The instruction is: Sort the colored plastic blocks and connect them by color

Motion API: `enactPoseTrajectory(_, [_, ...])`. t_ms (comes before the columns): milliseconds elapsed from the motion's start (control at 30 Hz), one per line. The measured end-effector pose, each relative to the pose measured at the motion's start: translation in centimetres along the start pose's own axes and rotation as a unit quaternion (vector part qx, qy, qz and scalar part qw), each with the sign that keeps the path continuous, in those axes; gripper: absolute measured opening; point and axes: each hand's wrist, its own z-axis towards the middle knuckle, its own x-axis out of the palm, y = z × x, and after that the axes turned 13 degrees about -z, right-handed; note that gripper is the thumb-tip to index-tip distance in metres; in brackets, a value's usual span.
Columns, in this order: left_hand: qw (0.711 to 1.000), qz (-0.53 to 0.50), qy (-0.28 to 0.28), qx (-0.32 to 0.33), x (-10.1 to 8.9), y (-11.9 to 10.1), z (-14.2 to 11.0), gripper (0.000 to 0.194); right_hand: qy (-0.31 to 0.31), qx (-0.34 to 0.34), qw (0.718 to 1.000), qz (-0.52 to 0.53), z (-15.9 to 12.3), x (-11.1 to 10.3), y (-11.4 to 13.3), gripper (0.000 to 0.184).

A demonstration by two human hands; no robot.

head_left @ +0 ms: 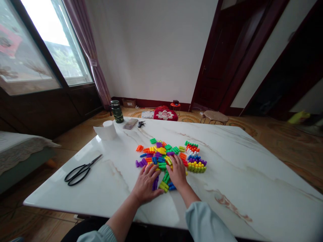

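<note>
A spread of colourful plastic toy pieces (161,150), many of them joined tubes, lies on the white marbled table (214,144). My left hand (145,184) rests over the near left side of the pile with its fingers spread, near purple and orange pieces. On the near right side, my right hand (178,172) lies over the pieces, fingers stretched forward beside a yellow-green piece (168,160). Both palms hide part of the pile. Just right of it, pieces sorted by colour stand in neat rows (196,167), from green at the far end to yellow-green at the near end.
Black-handled scissors (80,173) lie at the left. Toward the far left corner are a white paper roll (109,130), a camouflage flask (117,112), a blurred-out item (130,124) and keys (141,124). A round stool (215,116) stands beyond the table.
</note>
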Motion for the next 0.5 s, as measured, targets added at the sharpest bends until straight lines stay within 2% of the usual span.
enactPoseTrajectory(133, [1.000,-0.004,0.008,-0.006,-0.1,-0.2,0.1,0.077,0.030,-0.022,0.999,0.011,0.6,0.0,1.7,0.042])
enactPoseTrajectory(300, [1.000,-0.012,-0.012,-0.026,0.0,-0.3,0.1,0.090,0.012,-0.079,0.993,0.087,-1.3,-0.1,3.3,0.049])
enactPoseTrajectory(400, [1.000,-0.013,0.000,-0.027,0.1,-0.2,0.1,0.091,-0.003,-0.113,0.985,0.130,-2.6,-0.4,3.5,0.053])
enactPoseTrajectory(500, [1.000,-0.013,0.004,-0.023,0.2,-0.1,0.1,0.089,-0.019,-0.150,0.979,0.137,-2.6,-1.9,2.8,0.045])
